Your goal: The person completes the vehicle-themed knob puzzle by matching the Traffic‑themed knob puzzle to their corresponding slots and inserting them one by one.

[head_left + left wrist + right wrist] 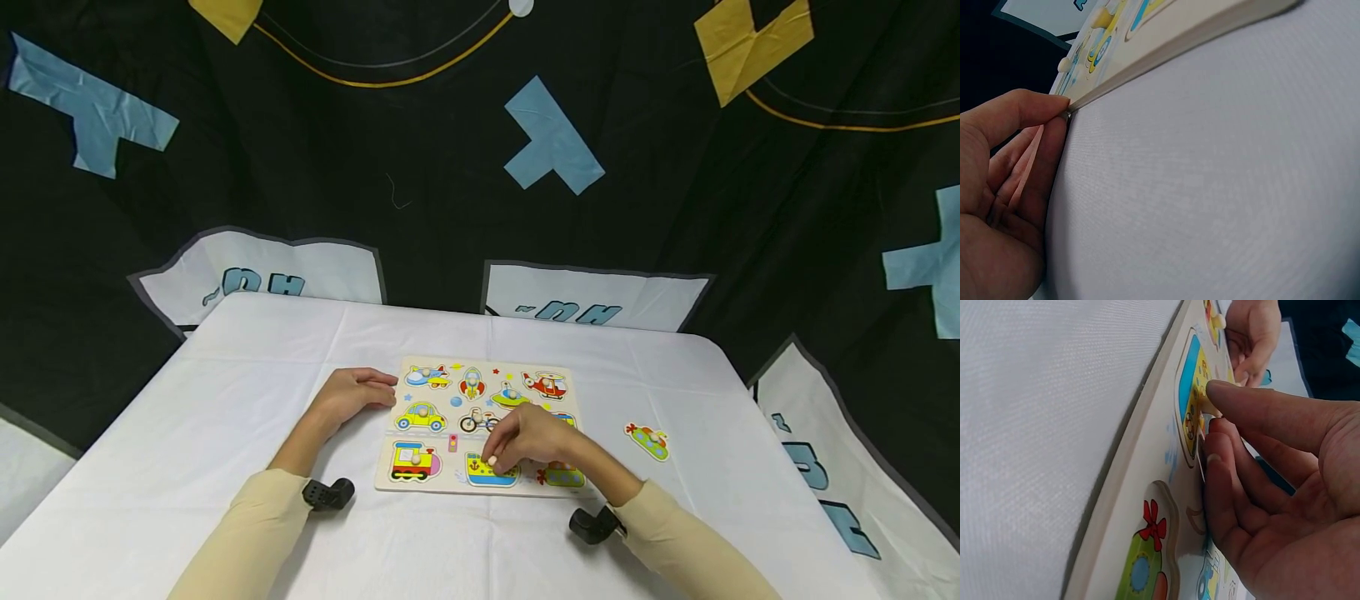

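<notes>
A wooden puzzle board [457,487] with coloured vehicle pieces lies on the white cloth. Thumb and forefinger of my right hand [536,437] pinch the small knob of the yellow and blue boat piece [1190,384], which sits in its recess. Beside the board's left edge rests my left hand [352,396], its fingertips touching the edge; the left wrist view shows thumb and forefinger close together there. The submarine piece [647,442] lies loose to the right of the board. A recess with a printed submarine [1141,562] shows on the board.
Knobbed pieces on the board include a train [405,467], a car [420,417], an aeroplane [426,377] and a helicopter [546,385]. White cloth covers the table [420,550]. A black curtain [435,233] with blue and yellow patches hangs behind it.
</notes>
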Tool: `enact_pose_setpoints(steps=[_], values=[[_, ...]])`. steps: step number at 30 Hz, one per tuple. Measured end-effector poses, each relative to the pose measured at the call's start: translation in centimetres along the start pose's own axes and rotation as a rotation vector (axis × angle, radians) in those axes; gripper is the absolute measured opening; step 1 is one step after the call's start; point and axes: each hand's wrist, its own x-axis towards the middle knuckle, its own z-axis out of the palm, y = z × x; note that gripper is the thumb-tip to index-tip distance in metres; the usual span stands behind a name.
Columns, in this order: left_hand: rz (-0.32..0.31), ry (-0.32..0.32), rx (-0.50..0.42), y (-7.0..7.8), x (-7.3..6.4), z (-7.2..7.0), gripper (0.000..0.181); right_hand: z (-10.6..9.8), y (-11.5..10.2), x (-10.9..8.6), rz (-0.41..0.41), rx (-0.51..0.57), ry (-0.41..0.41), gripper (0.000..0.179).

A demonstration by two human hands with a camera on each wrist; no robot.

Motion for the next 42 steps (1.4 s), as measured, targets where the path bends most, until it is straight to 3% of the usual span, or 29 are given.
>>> enact_pose_setpoints(steps=[26, 35, 42], values=[[0.004, -0.001, -0.003, 0.1, -0.1, 0.0, 0.041, -3.2, 1.7, -2.4, 0.018, 0.061, 0.101, 0.018], [0.011, -0.008, -0.003, 0.2, -0.2, 0.0, 0.040, -5.7, 3.6, -4.7, 0.079, 0.072, 0.192, 0.025], [0.013, -0.005, 0.002, 0.1, -0.2, 0.0, 0.040, -8.2, 5.2, -7.1, 0.165, 0.074, 0.313, 0.029]])
